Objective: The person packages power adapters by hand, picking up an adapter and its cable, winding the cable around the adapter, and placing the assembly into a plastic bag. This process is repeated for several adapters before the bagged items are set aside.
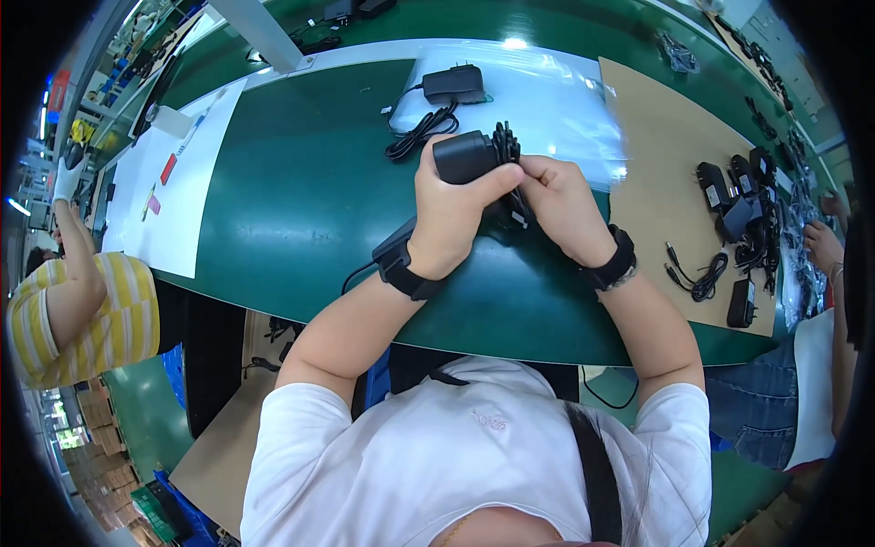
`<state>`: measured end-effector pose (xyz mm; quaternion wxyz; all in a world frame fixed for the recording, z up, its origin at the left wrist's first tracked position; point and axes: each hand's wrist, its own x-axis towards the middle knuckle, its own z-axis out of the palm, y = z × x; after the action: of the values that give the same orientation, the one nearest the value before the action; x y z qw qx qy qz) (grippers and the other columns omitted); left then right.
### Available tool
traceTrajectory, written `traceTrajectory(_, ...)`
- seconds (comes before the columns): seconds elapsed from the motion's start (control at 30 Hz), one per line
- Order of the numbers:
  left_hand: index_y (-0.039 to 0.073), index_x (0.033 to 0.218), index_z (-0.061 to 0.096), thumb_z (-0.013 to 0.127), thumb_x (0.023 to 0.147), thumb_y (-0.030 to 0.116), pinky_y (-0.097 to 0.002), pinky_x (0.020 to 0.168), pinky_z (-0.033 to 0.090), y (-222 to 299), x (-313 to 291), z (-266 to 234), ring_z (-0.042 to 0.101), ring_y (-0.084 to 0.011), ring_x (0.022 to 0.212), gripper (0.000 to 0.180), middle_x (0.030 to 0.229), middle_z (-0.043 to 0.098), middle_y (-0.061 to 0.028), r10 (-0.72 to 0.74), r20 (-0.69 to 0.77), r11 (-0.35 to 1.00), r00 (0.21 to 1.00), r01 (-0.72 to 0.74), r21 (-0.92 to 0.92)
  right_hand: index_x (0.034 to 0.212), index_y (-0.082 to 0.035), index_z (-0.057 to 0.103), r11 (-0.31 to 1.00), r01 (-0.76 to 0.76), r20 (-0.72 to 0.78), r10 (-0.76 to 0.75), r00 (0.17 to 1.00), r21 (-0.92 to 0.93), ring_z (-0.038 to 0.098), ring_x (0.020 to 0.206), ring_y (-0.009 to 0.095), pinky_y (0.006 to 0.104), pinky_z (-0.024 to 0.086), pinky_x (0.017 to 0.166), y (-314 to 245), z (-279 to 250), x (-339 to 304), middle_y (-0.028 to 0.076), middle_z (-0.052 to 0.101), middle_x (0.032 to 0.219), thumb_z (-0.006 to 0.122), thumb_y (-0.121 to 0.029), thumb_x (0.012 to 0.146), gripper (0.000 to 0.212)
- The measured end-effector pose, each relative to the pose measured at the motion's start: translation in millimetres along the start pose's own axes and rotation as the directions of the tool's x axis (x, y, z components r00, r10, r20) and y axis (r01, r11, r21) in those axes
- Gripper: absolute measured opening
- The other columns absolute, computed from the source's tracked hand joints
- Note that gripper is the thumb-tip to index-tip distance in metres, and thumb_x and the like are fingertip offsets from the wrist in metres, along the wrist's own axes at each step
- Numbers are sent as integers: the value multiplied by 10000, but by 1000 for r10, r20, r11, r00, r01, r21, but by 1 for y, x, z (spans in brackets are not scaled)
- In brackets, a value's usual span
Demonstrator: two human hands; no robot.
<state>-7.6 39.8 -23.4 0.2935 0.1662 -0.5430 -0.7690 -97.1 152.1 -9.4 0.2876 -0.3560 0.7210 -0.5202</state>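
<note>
Two hands met over the middle of the green table [301, 201], a little back from its near edge. The left hand [451, 214] was wrapped firmly around a black power adapter [463, 155], thumb and fingers closed on its blocky body, while the right hand [561, 205] pinched shut on the adapter's coiled cord [507, 150], bundled tight against the block's right side. Both wrists wore black bands.

The adapter looked like rigid moulded plastic, dense for its size yet easy for one hand, and smooth enough to want a full wrap-around hold like the one it had. The cord seemed limp and springy (a bundle of that kind tends to loosen if released), so the loops were best held together in a pinch near the block. I judged neither part fragile, though the thin plug end could snag.

Beyond the hands, toward the far edge, a second adapter [453, 84] with a loose cord [421, 128] lay on a clear plastic sheet [556, 105]. At the right end a brown cardboard sheet [661, 173] carried a cluster of finished adapters [738, 205] and stray cables [697, 273]. White paper [173, 201] covered the left end. Another person in a yellow striped shirt [82, 310] sat at the left, and a co-worker's hand [820, 242] reached in at the right edge; neither crowded the held adapter.
</note>
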Motion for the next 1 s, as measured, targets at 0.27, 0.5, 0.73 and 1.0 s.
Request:
traceTrajectory(0.27,11,940,470,729,685,11,-247,623,497,4,13,-7,577,-126,714,363,830,572,-55,28,-2,999,1000,-28,26,1294,25,371,778,84,114,-195,974,623,509,879,92,243,413,817,14,20,-5,20,538,1076,366,-208,974,395)
traceTrajectory(0.5,39,1118,438,711,747,79,-295,822,453,6,1,27,547,-143,904,462,986,560,-51,4,227,947,974,69,-313,1222,32,398,878,475,-230,-475,849,-61,532,902,150,292,442,781,9,8,-12,88,560,1009,570,-151,866,436)
traceTrajectory(0.73,-53,1030,581,685,726,427,-393,801,459,-18,77,57,536,-299,980,577,1079,528,-208,88,358,506,930,-351,788,847,-16,524,916,359,-618,-180,766,179,468,587,78,221,378,530,14,-73,19,5,519,670,551,-263,892,252)
traceTrajectory(1.0,-50,748,639,585,683,173,-442,749,479,-36,98,68,594,-404,801,238,826,603,-285,-92,345,-15,934,-347,938,872,-30,518,960,277,-583,-205,786,37,460,598,63,207,370,548,41,-114,-13,-11,506,679,560,-283,891,257)
